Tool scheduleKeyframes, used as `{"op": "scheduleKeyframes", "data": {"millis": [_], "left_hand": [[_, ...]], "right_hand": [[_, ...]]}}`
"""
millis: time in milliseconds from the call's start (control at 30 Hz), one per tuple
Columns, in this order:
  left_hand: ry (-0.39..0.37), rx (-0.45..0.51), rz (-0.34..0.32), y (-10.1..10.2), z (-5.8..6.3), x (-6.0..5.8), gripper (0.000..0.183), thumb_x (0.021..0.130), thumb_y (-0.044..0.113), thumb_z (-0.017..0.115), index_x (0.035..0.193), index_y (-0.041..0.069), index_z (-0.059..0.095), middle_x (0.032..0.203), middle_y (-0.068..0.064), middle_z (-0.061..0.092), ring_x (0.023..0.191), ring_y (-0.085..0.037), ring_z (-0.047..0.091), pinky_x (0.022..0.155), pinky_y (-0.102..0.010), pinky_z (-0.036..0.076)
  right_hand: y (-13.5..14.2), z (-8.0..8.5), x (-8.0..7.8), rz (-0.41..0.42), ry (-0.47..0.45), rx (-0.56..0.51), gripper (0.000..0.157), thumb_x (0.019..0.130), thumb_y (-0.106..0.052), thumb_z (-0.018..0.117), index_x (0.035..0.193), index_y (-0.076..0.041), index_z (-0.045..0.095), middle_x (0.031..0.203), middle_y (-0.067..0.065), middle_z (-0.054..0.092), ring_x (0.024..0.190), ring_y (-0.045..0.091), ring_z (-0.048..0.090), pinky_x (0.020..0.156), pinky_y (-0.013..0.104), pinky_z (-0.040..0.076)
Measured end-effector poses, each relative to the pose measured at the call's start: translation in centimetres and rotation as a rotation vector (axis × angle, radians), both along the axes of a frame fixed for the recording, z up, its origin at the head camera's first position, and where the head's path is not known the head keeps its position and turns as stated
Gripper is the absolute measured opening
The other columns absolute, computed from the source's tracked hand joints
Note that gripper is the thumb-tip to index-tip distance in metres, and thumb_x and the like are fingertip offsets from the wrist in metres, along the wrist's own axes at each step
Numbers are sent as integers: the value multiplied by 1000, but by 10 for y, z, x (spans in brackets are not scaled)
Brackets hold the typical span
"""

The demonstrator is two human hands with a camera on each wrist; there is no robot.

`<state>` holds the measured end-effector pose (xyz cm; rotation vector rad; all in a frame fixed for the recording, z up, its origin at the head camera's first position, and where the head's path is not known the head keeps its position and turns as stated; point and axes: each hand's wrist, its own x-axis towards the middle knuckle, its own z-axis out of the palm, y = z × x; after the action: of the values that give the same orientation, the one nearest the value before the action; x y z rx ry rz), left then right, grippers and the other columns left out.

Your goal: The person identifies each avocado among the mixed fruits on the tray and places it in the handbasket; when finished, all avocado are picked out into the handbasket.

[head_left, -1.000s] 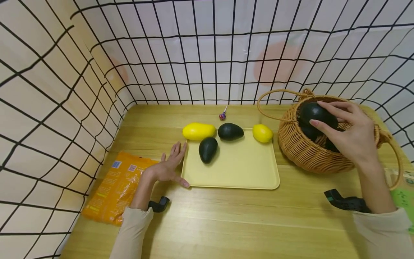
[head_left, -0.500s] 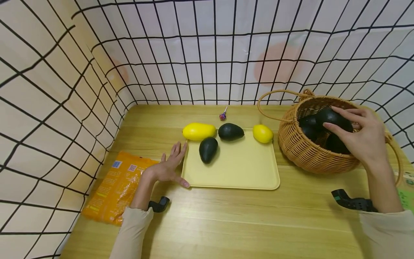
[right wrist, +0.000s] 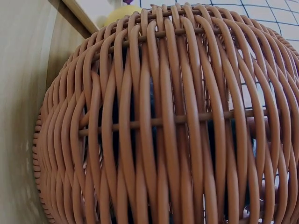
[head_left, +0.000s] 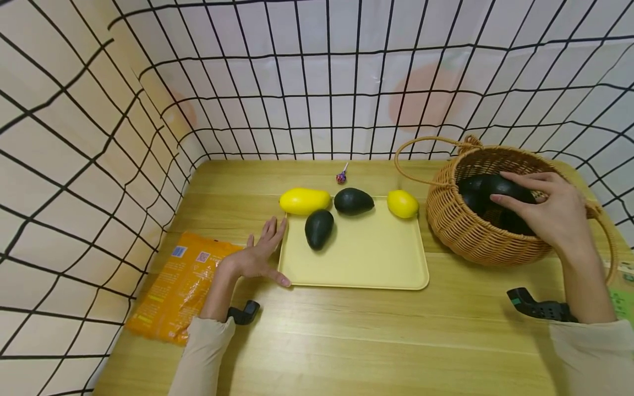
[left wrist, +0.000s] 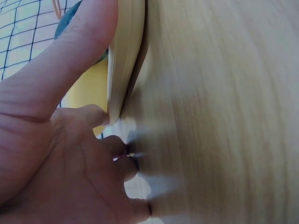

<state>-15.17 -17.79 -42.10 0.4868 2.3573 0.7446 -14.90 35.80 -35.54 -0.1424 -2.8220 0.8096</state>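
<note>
My right hand [head_left: 557,209] reaches into the wicker basket [head_left: 475,242] and grips a dark avocado [head_left: 506,188] between thumb and fingers. Other dark avocados lie in the basket beside and below it. In the right wrist view the woven basket wall [right wrist: 177,93] fills most of the picture and hides the hand. At the left edge of a yellow tray [head_left: 366,258], my left hand [head_left: 255,258] rests with fingers spread, its thumb at the near corner. On the tray are two avocados [head_left: 318,229], a yellow mango-like fruit [head_left: 304,201] and a lemon [head_left: 402,204].
An orange plastic packet [head_left: 183,286] lies left of the tray, partly under the left forearm. A small lollipop [head_left: 341,177] lies behind the tray. Black wire grid [head_left: 317,82] encloses the table's back and sides. A green item [head_left: 623,308] sits at the far right.
My right hand has moved right with the avocado, then lowered it deeper into the basket and slightly left. The left hand and the tray's fruit have stayed put.
</note>
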Motion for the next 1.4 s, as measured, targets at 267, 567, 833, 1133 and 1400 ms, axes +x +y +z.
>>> {"op": "scheduleKeyframes", "data": {"millis": [267,567,833,1133,1400], "left_hand": [[1,0,7,-2,-1,0,140,79,40,89,164,11,-18,167,-20,-34,157,-37,-30,121,-72,-16],[2,-4,7,-2,0,-1,140,79,41,89,164,11,-18,167,-20,-33,157,-36,-30,121,-71,-16],[6,-13,1,-3,0,-1,140,79,43,89,164,10,-18,167,-20,-33,157,-37,-29,122,-72,-15],[5,-6,1,-3,0,-1,140,78,42,89,164,11,-17,167,-19,-33,157,-36,-30,122,-71,-17],[16,1,-9,-1,-1,-1,141,78,41,90,164,11,-17,167,-19,-33,157,-36,-30,121,-72,-16]], "right_hand": [[-1,0,-2,-4,-6,-18,58,100,-40,66,150,-12,55,146,37,44,120,57,45,81,52,41],[-7,6,-3,26,56,-50,57,102,-40,63,152,-14,52,155,33,40,142,61,31,110,79,22],[-51,17,-1,220,234,-109,58,96,-20,75,151,-16,56,155,25,41,142,52,37,112,75,28],[-123,7,-24,516,234,-159,66,92,-16,80,153,-18,54,155,19,45,139,46,45,110,71,37],[-167,-25,-59,669,-17,-258,69,94,-20,78,156,-19,49,157,17,43,147,41,39,118,68,32]]}}
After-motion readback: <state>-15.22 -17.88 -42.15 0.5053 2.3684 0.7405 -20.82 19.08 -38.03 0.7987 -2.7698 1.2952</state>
